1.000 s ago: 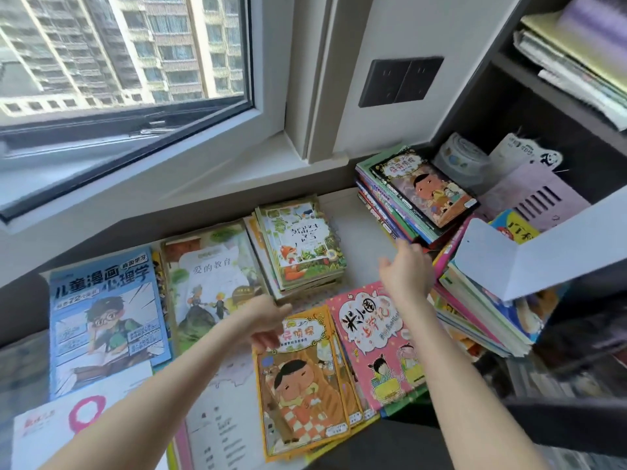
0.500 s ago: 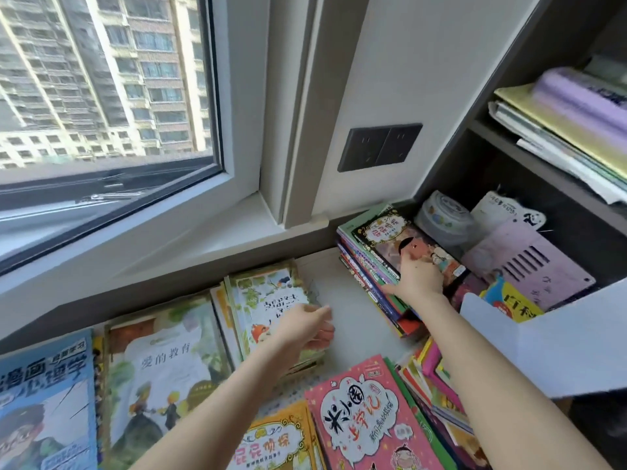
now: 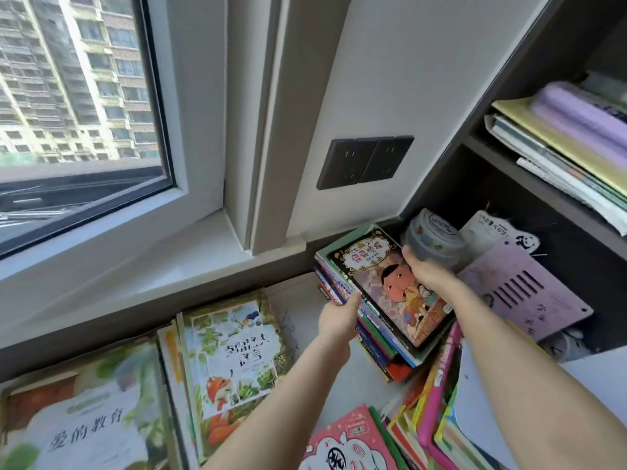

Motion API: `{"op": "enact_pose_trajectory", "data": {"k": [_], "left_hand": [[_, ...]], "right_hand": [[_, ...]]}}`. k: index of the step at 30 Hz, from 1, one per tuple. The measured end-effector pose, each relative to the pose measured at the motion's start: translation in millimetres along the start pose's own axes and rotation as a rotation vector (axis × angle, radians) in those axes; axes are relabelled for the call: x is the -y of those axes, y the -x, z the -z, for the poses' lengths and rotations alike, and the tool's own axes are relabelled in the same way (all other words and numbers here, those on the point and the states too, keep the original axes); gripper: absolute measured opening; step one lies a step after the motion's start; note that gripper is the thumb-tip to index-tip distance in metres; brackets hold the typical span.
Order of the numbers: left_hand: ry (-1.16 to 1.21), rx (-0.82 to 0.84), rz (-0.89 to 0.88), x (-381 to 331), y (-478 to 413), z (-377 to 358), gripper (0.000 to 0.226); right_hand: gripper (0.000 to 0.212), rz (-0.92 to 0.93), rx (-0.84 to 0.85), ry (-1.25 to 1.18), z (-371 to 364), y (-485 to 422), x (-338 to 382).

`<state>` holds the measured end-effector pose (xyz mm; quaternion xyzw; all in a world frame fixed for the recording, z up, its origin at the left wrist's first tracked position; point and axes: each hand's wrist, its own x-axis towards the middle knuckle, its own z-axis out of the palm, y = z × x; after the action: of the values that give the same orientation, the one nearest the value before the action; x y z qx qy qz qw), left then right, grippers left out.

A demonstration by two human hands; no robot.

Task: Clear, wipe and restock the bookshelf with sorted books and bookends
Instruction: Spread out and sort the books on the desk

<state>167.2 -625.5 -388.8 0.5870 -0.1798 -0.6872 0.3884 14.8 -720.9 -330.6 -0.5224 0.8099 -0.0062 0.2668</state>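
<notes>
A stack of children's books (image 3: 376, 283) lies at the mouth of the dark bookshelf (image 3: 529, 184), its top cover showing a round-headed cartoon child. My left hand (image 3: 339, 317) grips the stack's near-left edge, fingers tucked under the upper books. My right hand (image 3: 424, 269) holds the far-right side of the same stack, next to a grey lidded tub (image 3: 436, 239). More books lie flat on the white desk (image 3: 305, 300): a fox picture book (image 3: 230, 351) and a green-covered book (image 3: 84, 418).
A purple slotted box (image 3: 522, 296) and a white panda card (image 3: 498, 228) sit inside the lower shelf. Papers and a purple roll (image 3: 576, 120) fill the shelf above. A slanted pile of pink and yellow books (image 3: 437, 415) lies lower right. The window (image 3: 78, 96) and sill are left, a black socket (image 3: 364, 162) behind.
Both hands have reached forward from the desk books to the stack by the shelf. The right hand arrived first; the left now grips its near edge. The view tilted upward.
</notes>
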Motion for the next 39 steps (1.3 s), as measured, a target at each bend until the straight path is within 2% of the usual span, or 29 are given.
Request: {"op": "enact_pose_trajectory", "data": {"k": [2, 4, 9, 11, 14, 19, 21, 24, 27, 29, 30, 32, 35, 39], "left_hand": [[-0.006, 0.014, 0.000, 1, -6, 2, 0.041], [0.051, 0.062, 0.020, 3, -7, 3, 0.047], [0.308, 0.150, 0.075, 5, -12, 27, 0.038], [0.320, 0.215, 0.111, 7, -11, 35, 0.030], [0.306, 0.242, 0.122, 9, -5, 37, 0.028], [0.282, 0.234, 0.101, 8, 11, 44, 0.037], [0.284, 0.242, 0.070, 12, 21, 57, 0.043], [0.297, 0.251, 0.031, 20, 43, 85, 0.047], [0.363, 0.215, 0.018, 30, 69, 118, 0.059], [0.439, 0.188, 0.034, 39, 88, 144, 0.068], [0.457, 0.182, 0.053, 43, 97, 155, 0.070], [0.448, 0.175, 0.072, 54, 121, 179, 0.067], [0.380, 0.137, 0.002, 71, 156, 219, 0.041], [0.407, 0.049, -0.081, 93, 201, 269, 0.033]], "right_hand": [[0.100, 0.004, -0.039, 0.088, -3, 3, 3], [0.098, 0.015, -0.023, 0.121, -4, 7, 9], [0.098, -0.077, 0.232, 0.037, 1, 19, 15], [0.098, -0.099, 0.193, -0.074, -2, 21, 11], [0.089, -0.034, 0.027, -0.182, -17, 23, 8], [0.095, 0.067, 0.089, -0.068, -39, 49, 13], [0.090, 0.085, 0.123, -0.049, -43, 61, 12], [0.102, 0.111, 0.189, -0.110, -60, 83, 8], [0.133, 0.156, 0.245, -0.147, -96, 97, -6], [0.137, 0.181, 0.271, -0.200, -112, 131, -1], [0.129, 0.189, 0.278, -0.199, -114, 150, 2], [0.094, 0.221, 0.290, -0.205, -121, 183, 8], [0.051, 0.291, 0.357, -0.353, -130, 226, 11], [0.025, 0.335, 0.437, -0.582, -140, 277, 14]]}}
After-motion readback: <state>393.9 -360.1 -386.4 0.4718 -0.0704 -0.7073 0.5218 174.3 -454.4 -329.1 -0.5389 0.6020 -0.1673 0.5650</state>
